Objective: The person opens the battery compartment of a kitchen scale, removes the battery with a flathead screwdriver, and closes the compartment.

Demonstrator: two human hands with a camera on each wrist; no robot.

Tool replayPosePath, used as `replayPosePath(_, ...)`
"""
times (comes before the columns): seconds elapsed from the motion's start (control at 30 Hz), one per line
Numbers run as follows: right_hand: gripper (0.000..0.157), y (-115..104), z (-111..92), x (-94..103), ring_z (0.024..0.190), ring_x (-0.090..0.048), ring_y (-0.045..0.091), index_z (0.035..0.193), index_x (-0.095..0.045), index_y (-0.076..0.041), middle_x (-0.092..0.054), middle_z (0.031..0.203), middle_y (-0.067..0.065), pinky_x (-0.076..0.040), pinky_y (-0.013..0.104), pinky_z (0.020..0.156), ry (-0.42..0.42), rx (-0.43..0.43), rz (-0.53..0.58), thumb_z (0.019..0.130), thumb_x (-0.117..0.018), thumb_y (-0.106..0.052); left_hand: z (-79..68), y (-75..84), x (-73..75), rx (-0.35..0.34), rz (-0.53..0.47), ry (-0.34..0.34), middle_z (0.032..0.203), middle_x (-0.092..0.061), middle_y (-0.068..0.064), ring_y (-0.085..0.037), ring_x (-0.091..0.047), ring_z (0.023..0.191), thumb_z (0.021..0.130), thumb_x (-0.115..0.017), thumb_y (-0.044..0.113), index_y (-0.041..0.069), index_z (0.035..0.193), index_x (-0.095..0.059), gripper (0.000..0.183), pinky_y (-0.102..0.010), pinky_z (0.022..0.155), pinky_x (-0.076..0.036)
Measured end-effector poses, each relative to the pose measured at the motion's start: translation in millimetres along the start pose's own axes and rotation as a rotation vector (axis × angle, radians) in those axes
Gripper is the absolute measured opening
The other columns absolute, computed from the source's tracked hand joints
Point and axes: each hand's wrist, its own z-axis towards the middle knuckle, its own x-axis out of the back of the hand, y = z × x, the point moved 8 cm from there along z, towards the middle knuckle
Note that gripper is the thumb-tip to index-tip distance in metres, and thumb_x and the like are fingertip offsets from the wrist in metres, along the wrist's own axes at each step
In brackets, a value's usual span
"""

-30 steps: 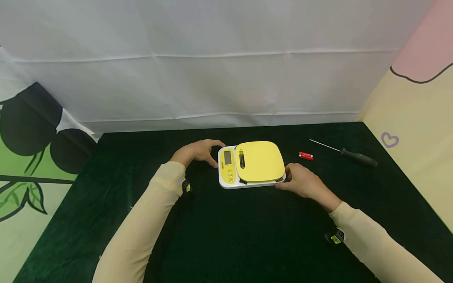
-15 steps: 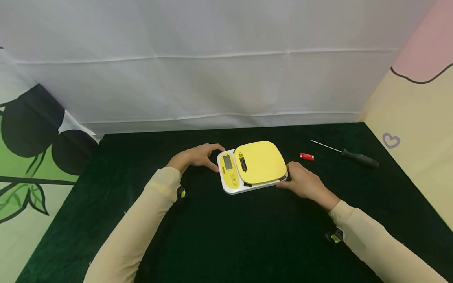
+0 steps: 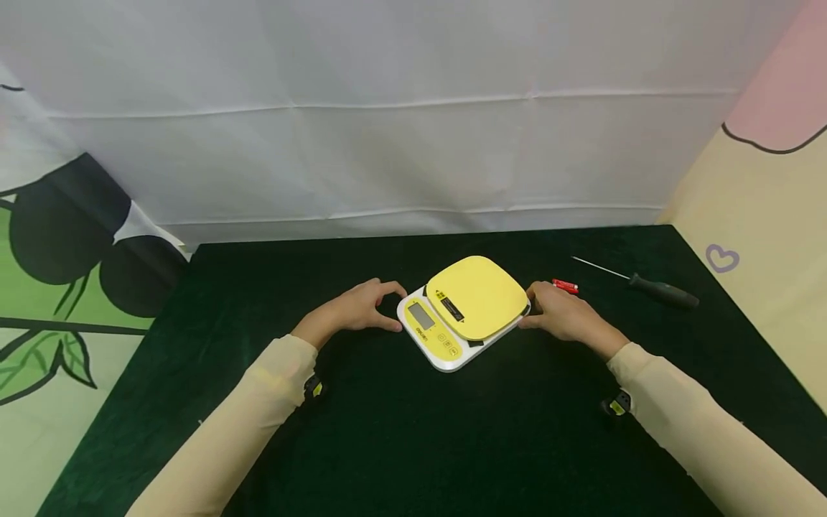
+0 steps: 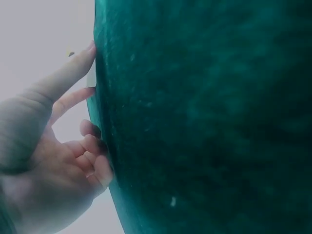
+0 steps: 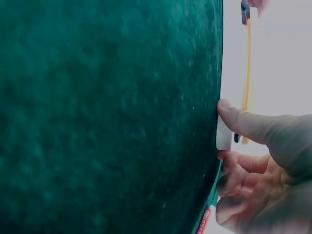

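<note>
A yellow and white kitchen scale (image 3: 479, 296) lies on the dark green cloth, turned at an angle so its display panel (image 3: 433, 329) faces the lower left. My left hand (image 3: 352, 310) has thumb and index finger on either side of its left corner. The right corner is held between thumb and index finger of my right hand (image 3: 563, 314). In the right wrist view, that thumb presses the white side of the scale (image 5: 233, 73), low by the cloth. Only a small pale bit of the scale (image 4: 91, 78) shows between the left fingers in the left wrist view.
A red battery (image 3: 566, 286) lies just behind the right hand, partly covered by it. Farther right rests a screwdriver (image 3: 662, 291) with a black handle, its shaft pointing to the back left. A white curtain (image 3: 413, 158) hangs behind the table (image 3: 413, 445).
The scale has turned, its display end swinging toward the person. My left hand has moved left and nearer along with it, while the right hand stays at the right corner, shifted slightly.
</note>
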Motion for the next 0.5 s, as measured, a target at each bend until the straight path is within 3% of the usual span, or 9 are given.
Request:
replayPosePath(0.17, 0.059, -0.3, 2.7, 1.0, 0.086, -0.052, 0.024, 0.126, -0.052, 0.003, -0.055, 0.105, 0.015, -0.046, 0.031, 0.066, 0.015, 0.012, -0.002, 0.086, -0.076, -0.032, -2.8, 2.9, -3.3, 0.006, 0.052, 0.016, 0.109, -0.047, -0.007, -0.022, -0.048, 0.094, 0.078, -0.079, 0.047, 0.03, 0.139, -0.047, 0.071, -0.033, 0.072, -0.042)
replayPosePath(0.3, 0.072, -2.8, 3.2, -5.3, 0.095, -0.052, 0.028, 0.132, -0.047, 0.005, -0.054, 0.116, 0.02, -0.05, 0.041, 0.078, 0.033, 0.011, 0.024, 0.083, -0.078, -0.037, 1.5, 6.3, -5.8, -0.012, 0.076, 0.02, 0.111, -0.046, -0.007, -0.022, -0.047, 0.095, 0.075, -0.08, 0.052, 0.027, 0.144, -0.043, 0.083, -0.033, 0.073, -0.042)
replayPosePath(0.4, 0.075, -1.9, 3.9, -9.5, 0.104, -0.051, 0.03, 0.136, -0.044, 0.004, -0.052, 0.126, 0.022, -0.048, 0.051, 0.092, 0.042, -0.002, 0.052, 0.082, -0.078, -0.037, 5.3, 9.0, -7.4, -0.038, 0.07, 0.028, 0.111, -0.046, -0.006, -0.022, -0.047, 0.098, 0.073, -0.082, 0.051, 0.024, 0.143, -0.045, 0.084, -0.032, 0.075, -0.043)
replayPosePath(0.5, 0.073, -0.5, 5.5, -9.6, 0.107, -0.051, 0.032, 0.136, -0.043, 0.003, -0.051, 0.127, 0.022, -0.046, 0.053, 0.095, 0.047, -0.003, 0.074, 0.083, -0.078, -0.034, 6.9, 10.3, -8.4, -0.061, 0.048, 0.037, 0.111, -0.046, -0.005, -0.021, -0.047, 0.099, 0.073, -0.083, 0.048, 0.022, 0.14, -0.049, 0.08, -0.031, 0.077, -0.043)
